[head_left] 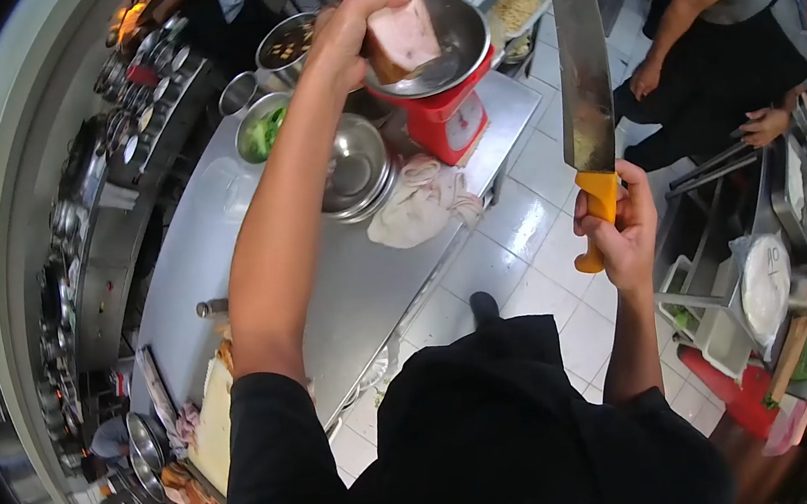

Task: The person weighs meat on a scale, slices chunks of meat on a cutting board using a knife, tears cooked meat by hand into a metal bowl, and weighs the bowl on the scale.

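The red scale (448, 126) stands near the edge of the steel table (382, 280), and tiled floor (527, 232) opens to its right beyond that edge. A stretch of tabletop runs from the scale toward the wearer's body. A crumpled cloth (414, 212) lies just on the near side of the scale, stacked steel bowls (352, 163) sit to its left, and a bowl of greens (266, 130) is farther left. Another person (748, 18) is well to the scale's right, across the floor. Above the scale, the left hand (343, 43) has its fingers partly spread around a slab of meat (405, 30), over the bowl on the scale (470, 34); whether they touch, I cannot tell. Right of the scale, the right hand's (623, 230) fingers wrap closed around the yellow handle of a knife (586, 78), blade pointing away.
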Available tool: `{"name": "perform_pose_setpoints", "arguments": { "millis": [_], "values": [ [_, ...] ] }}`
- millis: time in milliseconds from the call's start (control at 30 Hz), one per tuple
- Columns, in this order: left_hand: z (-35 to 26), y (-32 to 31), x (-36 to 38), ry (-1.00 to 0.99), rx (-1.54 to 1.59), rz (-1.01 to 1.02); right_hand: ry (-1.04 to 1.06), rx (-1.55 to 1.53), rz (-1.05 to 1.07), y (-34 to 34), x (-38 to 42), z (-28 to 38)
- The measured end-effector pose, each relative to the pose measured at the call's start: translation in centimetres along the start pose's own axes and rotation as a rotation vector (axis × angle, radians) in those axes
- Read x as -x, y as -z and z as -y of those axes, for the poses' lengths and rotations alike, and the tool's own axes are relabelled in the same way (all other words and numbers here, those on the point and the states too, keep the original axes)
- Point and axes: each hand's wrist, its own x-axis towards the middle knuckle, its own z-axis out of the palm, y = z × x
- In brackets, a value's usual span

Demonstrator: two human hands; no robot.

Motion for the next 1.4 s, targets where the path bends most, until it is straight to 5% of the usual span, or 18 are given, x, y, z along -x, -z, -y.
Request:
{"name": "perform_pose_setpoints", "arguments": {
  "millis": [200,333,467,633,900,1400],
  "values": [
    [1.8,-2.2,-2.1,0.057,-0.379,0.021,-0.036,-0.020,-0.021,3.4,-1.8,-1.5],
    [5.8,-2.6,-3.5,-0.187,-0.881,-0.260,-0.053,-0.003,-0.007,3.8,-2.9,-2.2],
    [7.7,-3.2,-3.1,-0.193,-1.011,-0.239,-0.096,-0.069,-0.005,3.5,-3.5,-2.7],
    [7.1,-4.5,-2.1,-0.325,-0.819,-0.226,-0.063,-0.070,0.005,3.5,-4.4,-3.2],
    [5.2,-5.8,-1.7,-0.156,-1.106,-0.318,-0.028,-0.040,0.005,3.0,-4.9,-4.0],
    [6.5,-3.4,-3.6,-0.108,-0.900,-0.128,0.036,-0.101,-0.043,2.6,-6.5,-4.7]
  ]
}}
